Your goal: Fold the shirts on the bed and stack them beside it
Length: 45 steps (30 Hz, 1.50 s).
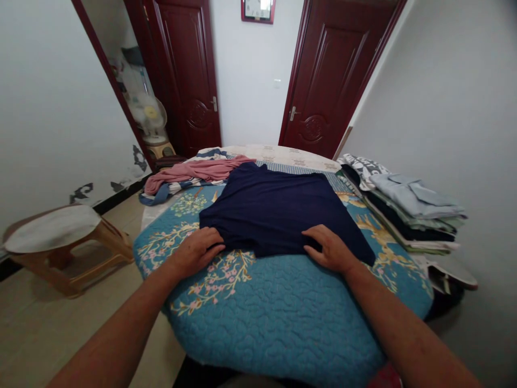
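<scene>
A navy shirt [278, 207] lies spread out, slightly wrinkled, on a quilted teal cover [283, 318] with a flower pattern. At the shirt's near left corner is my left hand [201, 249], its curled fingers and thumb closed on the cloth edge. My right hand [329, 249] grips the near edge farther right, with thumb and fingers bent onto the fabric. The fingertips partly sink into the dark cloth, so how much fabric each hand holds is hard to see.
Beyond the shirt on the left lies a loose pink garment [194, 173] over striped cloth. A stack of folded clothes [420, 202] stands at the right edge. On the floor at left is a stool [52, 231]. Two dark red doors [186, 64] stand behind.
</scene>
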Available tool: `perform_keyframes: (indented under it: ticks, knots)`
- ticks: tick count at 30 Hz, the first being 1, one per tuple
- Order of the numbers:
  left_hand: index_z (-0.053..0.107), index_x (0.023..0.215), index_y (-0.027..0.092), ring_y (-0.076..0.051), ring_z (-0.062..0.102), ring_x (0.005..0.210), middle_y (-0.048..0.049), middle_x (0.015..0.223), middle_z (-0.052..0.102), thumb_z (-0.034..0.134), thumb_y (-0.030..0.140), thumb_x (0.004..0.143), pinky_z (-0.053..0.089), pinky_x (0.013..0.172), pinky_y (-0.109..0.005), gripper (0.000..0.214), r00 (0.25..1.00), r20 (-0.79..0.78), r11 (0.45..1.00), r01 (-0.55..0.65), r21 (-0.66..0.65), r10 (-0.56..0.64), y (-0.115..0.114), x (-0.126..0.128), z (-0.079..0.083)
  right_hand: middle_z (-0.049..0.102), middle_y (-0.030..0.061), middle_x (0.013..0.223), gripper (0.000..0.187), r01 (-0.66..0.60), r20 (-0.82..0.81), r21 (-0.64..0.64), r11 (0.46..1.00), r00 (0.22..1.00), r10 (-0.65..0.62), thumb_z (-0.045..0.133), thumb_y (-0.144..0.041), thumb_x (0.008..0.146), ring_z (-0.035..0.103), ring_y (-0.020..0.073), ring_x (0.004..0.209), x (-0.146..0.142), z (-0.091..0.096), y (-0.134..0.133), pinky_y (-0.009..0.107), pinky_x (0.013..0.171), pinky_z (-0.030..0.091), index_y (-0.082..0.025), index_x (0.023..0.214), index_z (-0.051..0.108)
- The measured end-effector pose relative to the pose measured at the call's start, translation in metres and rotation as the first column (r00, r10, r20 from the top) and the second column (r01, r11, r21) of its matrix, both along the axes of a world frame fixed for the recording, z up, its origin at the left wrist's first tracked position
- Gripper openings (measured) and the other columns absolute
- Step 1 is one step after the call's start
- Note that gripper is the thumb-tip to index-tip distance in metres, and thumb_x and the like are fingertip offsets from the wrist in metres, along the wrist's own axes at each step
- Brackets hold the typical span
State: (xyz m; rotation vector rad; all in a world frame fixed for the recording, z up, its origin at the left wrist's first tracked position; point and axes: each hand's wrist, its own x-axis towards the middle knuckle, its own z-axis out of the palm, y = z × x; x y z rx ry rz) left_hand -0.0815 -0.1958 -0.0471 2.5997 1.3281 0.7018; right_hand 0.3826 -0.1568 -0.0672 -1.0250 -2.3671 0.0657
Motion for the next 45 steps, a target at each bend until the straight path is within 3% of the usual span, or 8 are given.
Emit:
perform_keyframes:
  ticks: [10,15,19,24,28,33,38,45]
  knots:
    - [0.068,0.097,0.024,-0.022,0.067,0.083,-0.0018,0.088,0.072,0.05,0.058,0.101,0.054,0.081,-0.035,0.039,0.963,0.17,0.962,-0.172,-0.214,0.21,0.047,0.001,0.028,0.073,0.0126,0.122,0.034,-0.012,0.058,-0.042,0.999,0.998,0.014,0.068,-0.029,0.094,0.068,0.0302,0.113,0.005,0.002,0.0,0.053,0.104,0.056,-0.025,0.128,0.074]
    - [0.075,0.098,0.025,-0.025,0.071,0.089,-0.0036,0.095,0.078,0.053,0.063,0.097,0.057,0.085,-0.036,0.045,0.973,0.139,0.949,-0.138,-0.284,0.183,0.054,0.0,0.019,0.073,0.0132,0.127,0.038,0.013,0.055,-0.06,0.998,0.998,-0.01,0.065,-0.022,0.09,0.067,0.0288,0.119,0.022,0.004,-0.001,0.049,0.109,0.054,-0.021,0.127,0.074]
    - [0.078,0.117,0.033,-0.029,0.073,0.113,-0.001,0.12,0.081,0.059,0.054,0.093,0.058,0.103,-0.043,0.037,0.988,0.1,0.925,-0.071,-0.374,0.116,0.049,-0.027,0.01,0.076,0.0113,0.123,0.048,0.209,0.005,-0.065,0.976,0.978,-0.209,0.057,-0.011,0.078,0.069,0.0273,0.117,0.071,-0.004,0.003,0.049,0.111,0.054,-0.021,0.12,0.077]
    - [0.075,0.128,0.049,-0.033,0.066,0.134,0.0084,0.14,0.074,0.059,0.047,0.082,0.048,0.121,-0.054,0.048,0.991,0.029,0.935,-0.115,-0.336,0.133,0.048,-0.076,-0.01,0.08,0.0091,0.12,0.054,0.488,-0.056,-0.095,0.867,0.867,-0.494,0.052,-0.006,0.068,0.071,0.0276,0.118,0.142,-0.022,-0.006,0.052,0.116,0.051,-0.022,0.11,0.081]
    - [0.068,0.135,0.058,-0.031,0.063,0.14,0.0129,0.148,0.068,0.063,0.046,0.083,0.043,0.127,-0.053,0.054,0.992,-0.019,0.964,-0.124,-0.236,0.123,0.047,-0.091,-0.029,0.076,0.0099,0.132,0.057,0.477,-0.086,-0.086,0.875,0.871,-0.483,0.054,-0.009,0.068,0.068,0.0288,0.129,0.16,-0.027,-0.023,0.054,0.123,0.045,-0.022,0.117,0.08]
    - [0.071,0.136,0.049,-0.032,0.051,0.152,0.0053,0.156,0.063,0.06,0.038,0.092,0.041,0.127,-0.058,0.046,0.995,-0.097,0.997,0.026,-0.07,-0.033,0.031,-0.068,-0.025,0.064,0.0123,0.151,0.06,0.401,-0.1,-0.124,0.908,0.905,-0.414,0.06,-0.017,0.075,0.058,0.0304,0.143,0.155,-0.02,-0.046,0.053,0.127,0.039,-0.022,0.134,0.072]
    - [0.073,0.131,0.03,-0.03,0.063,0.132,-0.0074,0.14,0.07,0.062,0.024,0.09,0.049,0.118,-0.05,0.043,0.996,-0.085,0.995,0.026,0.092,-0.018,-0.006,-0.031,-0.005,0.066,0.0126,0.141,0.028,0.43,-0.113,-0.085,0.899,0.892,-0.437,0.068,-0.037,0.088,0.062,0.0326,0.135,0.157,-0.025,-0.06,0.053,0.12,0.045,-0.025,0.112,0.072]
    - [0.071,0.131,0.025,-0.026,0.066,0.121,-0.0105,0.13,0.072,0.064,0.026,0.097,0.054,0.107,-0.042,0.035,0.996,-0.053,0.997,0.069,0.022,-0.067,-0.041,0.0,0.003,0.073,0.0105,0.119,0.028,0.385,-0.023,-0.006,0.923,0.923,-0.385,0.067,-0.047,0.093,0.069,0.0318,0.117,0.17,-0.041,-0.049,0.05,0.108,0.053,-0.026,0.11,0.074]
